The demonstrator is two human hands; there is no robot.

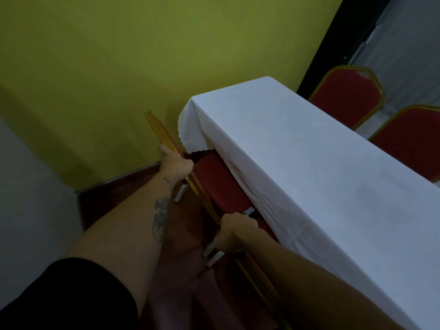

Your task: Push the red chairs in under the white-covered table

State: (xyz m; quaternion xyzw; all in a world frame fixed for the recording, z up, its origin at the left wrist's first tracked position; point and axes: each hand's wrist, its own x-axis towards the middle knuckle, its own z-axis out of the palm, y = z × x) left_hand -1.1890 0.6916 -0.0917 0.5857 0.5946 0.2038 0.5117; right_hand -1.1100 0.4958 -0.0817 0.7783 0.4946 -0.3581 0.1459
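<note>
Head-camera view, tilted, shows a long table draped in a white cloth (pixel 309 167) running from the far corner by the yellow-green wall (pixel 119 67) toward the near right. Along the table's left long edge a red chair (pixel 219 186) with a gold frame sits close in, its red pad partly tucked beneath the hanging cloth and touching the scalloped hem near the far corner. The person's left hand (pixel 175 163) is wrapped around the gold rail of the chair's back, fingers curled out of sight behind the frame, thumb lying along the rail. The right hand (pixel 234 232) grips the nearer end of that same frame, fingers folded over the top and pressed together, knuckles up. The left forearm bears a dark tattoo, and a black sleeve (pixel 71 296) shows at the lower left. Beyond the table's right long edge stand two more red chairs: one (pixel 347 96) near the far corner, another (pixel 409 144) just beside it. Dark brown floor lies under the arms.
</note>
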